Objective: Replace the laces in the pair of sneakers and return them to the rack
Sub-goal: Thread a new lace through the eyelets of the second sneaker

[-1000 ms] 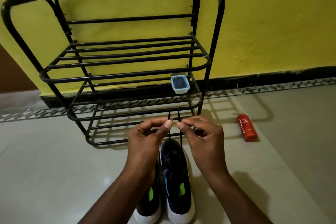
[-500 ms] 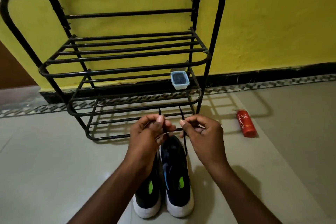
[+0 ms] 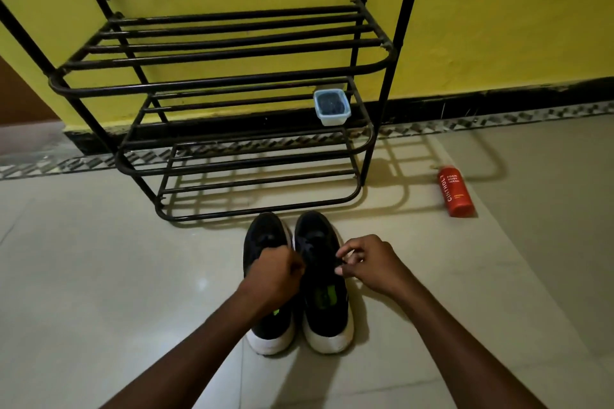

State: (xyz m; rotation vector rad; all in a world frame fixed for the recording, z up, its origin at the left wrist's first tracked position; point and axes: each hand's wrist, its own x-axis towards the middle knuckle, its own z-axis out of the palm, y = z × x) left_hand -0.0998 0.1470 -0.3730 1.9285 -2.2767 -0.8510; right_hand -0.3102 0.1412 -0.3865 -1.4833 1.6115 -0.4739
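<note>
Two black sneakers with white soles stand side by side on the floor, toes toward the rack: the left sneaker (image 3: 265,236) and the right sneaker (image 3: 324,289). My left hand (image 3: 275,276) is curled over the gap between them and grips a black lace end. My right hand (image 3: 368,264) pinches the other end of the black lace (image 3: 310,247) at the right sneaker's right edge. The lace runs across that sneaker's eyelets. The black metal shoe rack (image 3: 232,83) stands just beyond the toes, against the yellow wall.
A small clear plastic box (image 3: 331,108) with dark contents sits on the rack's middle shelf, at its right end. A red body-wash bottle (image 3: 455,191) lies on the pale tiled floor to the right of the rack.
Both hands have come down from in front of the rack to the right sneaker, drawing the lace ends low and apart. The camera has tilted down, so both sneakers show fully.
</note>
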